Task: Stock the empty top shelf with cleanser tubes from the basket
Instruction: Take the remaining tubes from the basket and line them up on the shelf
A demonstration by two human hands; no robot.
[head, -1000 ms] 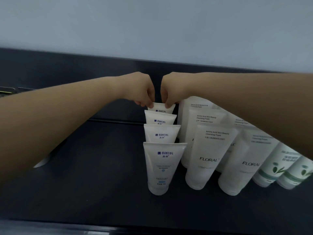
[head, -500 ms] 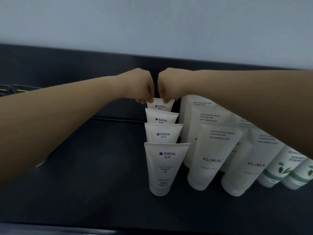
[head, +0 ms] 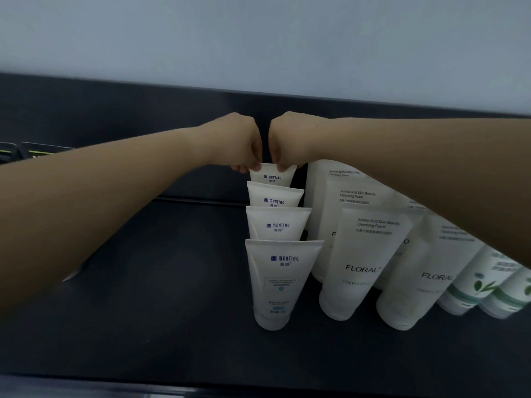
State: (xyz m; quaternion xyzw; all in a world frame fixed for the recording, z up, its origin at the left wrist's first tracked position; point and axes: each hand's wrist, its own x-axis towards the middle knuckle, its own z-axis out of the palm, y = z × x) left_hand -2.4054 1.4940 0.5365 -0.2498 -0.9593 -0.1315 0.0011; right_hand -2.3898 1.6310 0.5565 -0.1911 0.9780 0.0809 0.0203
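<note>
Four small white tubes (head: 280,282) stand in a line on the dark shelf (head: 143,311), one behind the other, with their caps down. The back tube (head: 273,177) is the last one in the line, close to the dark back of the shelf, and it stands up straight. The left hand (head: 238,142) pinches its top left corner with curled fingers. The right hand (head: 290,139) pinches its top right corner the same way. The two hands are very near each other, with a thin gap between them. Just to the right stand bigger white tubes (head: 362,262), some with the word FLORAL on them. Farther right, two tubes with green leaves (head: 482,282) peek out under the right arm (head: 431,173). A pale wall (head: 258,38) rises above the shelf.
</note>
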